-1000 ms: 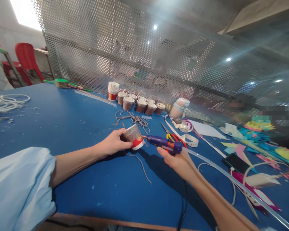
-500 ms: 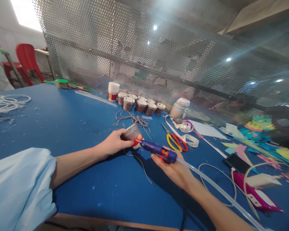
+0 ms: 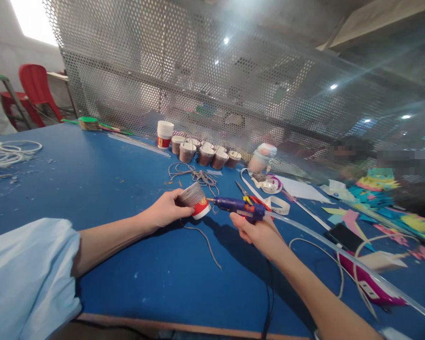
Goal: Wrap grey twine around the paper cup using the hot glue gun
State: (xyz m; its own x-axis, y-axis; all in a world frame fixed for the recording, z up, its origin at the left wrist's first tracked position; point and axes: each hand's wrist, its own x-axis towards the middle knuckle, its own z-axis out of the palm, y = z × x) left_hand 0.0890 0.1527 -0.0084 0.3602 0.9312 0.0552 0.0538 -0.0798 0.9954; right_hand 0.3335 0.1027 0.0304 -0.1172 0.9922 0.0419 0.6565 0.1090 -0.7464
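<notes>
A paper cup (image 3: 192,197), partly wound with grey cord, sits tilted in the left hand (image 3: 165,211), fingers closed on its wound side. The right hand (image 3: 258,232) has its fingers wrapped round a blue glue gun (image 3: 235,206), its nozzle at the cup's red band; contact cannot be told. On the blue desk (image 3: 127,269), a loose cord end (image 3: 208,243) lies nearer than the left fingers, a cord tangle (image 3: 199,177) beyond them, wrapped cups (image 3: 206,156) farther off. Scissors (image 3: 246,197) lie just beyond the right fingers, partly hidden.
</notes>
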